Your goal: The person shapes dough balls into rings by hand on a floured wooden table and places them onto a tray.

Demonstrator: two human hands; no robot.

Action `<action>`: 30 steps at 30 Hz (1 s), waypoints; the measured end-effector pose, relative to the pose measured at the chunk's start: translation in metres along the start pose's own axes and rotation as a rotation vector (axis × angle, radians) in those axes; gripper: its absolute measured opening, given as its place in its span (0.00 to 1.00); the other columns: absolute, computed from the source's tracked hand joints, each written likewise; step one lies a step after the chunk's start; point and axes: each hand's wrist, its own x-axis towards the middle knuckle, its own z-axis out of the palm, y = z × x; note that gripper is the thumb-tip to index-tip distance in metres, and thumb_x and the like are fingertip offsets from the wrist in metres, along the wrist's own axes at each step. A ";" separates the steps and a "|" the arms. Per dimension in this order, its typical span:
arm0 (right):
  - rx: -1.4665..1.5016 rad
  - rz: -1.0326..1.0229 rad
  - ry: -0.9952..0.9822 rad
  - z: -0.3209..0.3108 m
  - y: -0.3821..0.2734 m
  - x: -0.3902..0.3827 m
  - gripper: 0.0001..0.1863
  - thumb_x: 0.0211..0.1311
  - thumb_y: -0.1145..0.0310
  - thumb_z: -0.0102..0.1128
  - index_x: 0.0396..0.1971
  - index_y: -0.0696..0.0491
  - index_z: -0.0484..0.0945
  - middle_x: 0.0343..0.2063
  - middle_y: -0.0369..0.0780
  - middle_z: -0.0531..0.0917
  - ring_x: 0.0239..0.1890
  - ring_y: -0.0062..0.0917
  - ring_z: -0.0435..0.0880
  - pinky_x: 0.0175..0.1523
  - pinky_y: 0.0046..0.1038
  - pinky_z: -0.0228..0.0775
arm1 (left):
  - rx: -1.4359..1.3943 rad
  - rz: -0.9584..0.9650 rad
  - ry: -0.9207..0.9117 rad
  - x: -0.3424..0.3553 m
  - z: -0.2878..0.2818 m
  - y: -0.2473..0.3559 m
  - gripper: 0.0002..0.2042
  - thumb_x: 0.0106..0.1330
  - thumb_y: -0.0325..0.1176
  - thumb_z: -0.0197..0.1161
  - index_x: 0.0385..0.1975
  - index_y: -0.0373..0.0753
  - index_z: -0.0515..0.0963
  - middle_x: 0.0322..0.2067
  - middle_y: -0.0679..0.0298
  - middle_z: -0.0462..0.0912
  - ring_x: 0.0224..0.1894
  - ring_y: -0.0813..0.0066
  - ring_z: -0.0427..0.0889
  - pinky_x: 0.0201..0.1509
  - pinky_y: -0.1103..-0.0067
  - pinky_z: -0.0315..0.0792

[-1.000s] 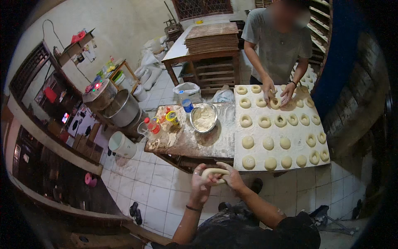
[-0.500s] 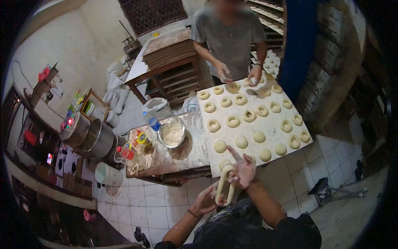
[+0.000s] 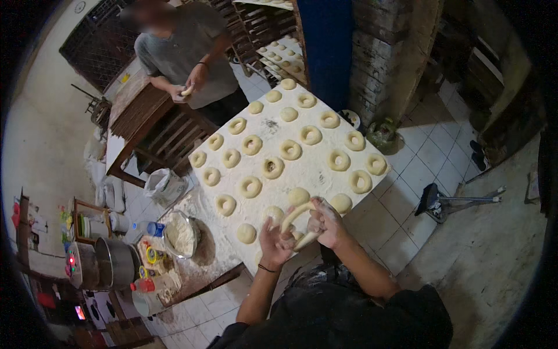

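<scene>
Both the left hand [image 3: 275,246] and right hand [image 3: 330,227] curl fingers [image 3: 315,223] around a stretched dough ring [image 3: 293,215], where gentle, even tension should best prevent thin spots.

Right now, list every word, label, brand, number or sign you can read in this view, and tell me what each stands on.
No text can be read.
Clear plastic bottle with a blue label: too small and blurred.
Small round yellow tub: too small and blurred.
Round pale wall dial, apparently a clock: too small.
Small lit screen: too blurred.
Stretched pale dough ring: no writing visible.
</scene>
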 end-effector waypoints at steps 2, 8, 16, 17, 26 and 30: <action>-0.234 0.151 -0.051 -0.007 -0.021 -0.009 0.10 0.61 0.61 0.51 0.40 0.49 0.69 0.12 0.27 0.61 0.09 0.10 0.55 0.15 0.16 0.50 | 0.192 -0.353 -0.145 0.027 -0.035 -0.005 0.26 0.66 0.50 0.43 0.55 0.35 0.59 0.26 0.56 0.75 0.14 0.79 0.68 0.17 0.85 0.64; -0.395 -0.022 0.027 -0.055 -0.082 0.031 0.20 0.66 0.57 0.40 0.53 0.53 0.61 0.30 0.41 0.75 0.28 0.23 0.75 0.35 0.25 0.70 | 1.271 -0.077 0.174 0.143 0.028 0.031 0.28 0.65 0.40 0.50 0.61 0.38 0.49 0.43 0.54 0.74 0.38 0.71 0.77 0.38 0.80 0.72; -1.015 -0.480 0.228 -0.060 -0.113 0.063 0.18 0.64 0.65 0.45 0.50 0.59 0.64 0.38 0.43 0.77 0.42 0.25 0.76 0.51 0.24 0.65 | 1.843 0.172 0.069 0.182 0.009 0.034 0.33 0.61 0.33 0.55 0.61 0.34 0.45 0.47 0.46 0.71 0.46 0.58 0.74 0.51 0.72 0.67; -1.085 -0.537 0.216 -0.057 -0.120 0.051 0.18 0.64 0.65 0.46 0.50 0.60 0.64 0.38 0.43 0.78 0.43 0.25 0.76 0.51 0.24 0.65 | 1.881 0.212 0.060 0.176 0.013 0.031 0.33 0.60 0.32 0.56 0.61 0.34 0.46 0.47 0.46 0.71 0.47 0.56 0.74 0.52 0.72 0.66; -1.323 -0.522 -0.011 -0.024 -0.122 0.067 0.11 0.58 0.73 0.51 0.39 0.60 0.71 0.32 0.44 0.80 0.34 0.24 0.80 0.43 0.24 0.70 | 2.540 0.672 -0.131 0.136 0.016 0.026 0.19 0.51 0.33 0.62 0.46 0.43 0.72 0.49 0.61 0.70 0.57 0.51 0.58 0.60 0.54 0.50; -1.904 -0.388 -0.444 -0.024 -0.072 0.118 0.14 0.57 0.69 0.50 0.41 0.61 0.71 0.40 0.52 0.75 0.45 0.42 0.74 0.50 0.35 0.66 | 2.208 0.978 0.447 0.078 0.007 0.058 0.14 0.53 0.27 0.59 0.41 0.38 0.72 0.42 0.56 0.75 0.50 0.52 0.67 0.55 0.64 0.60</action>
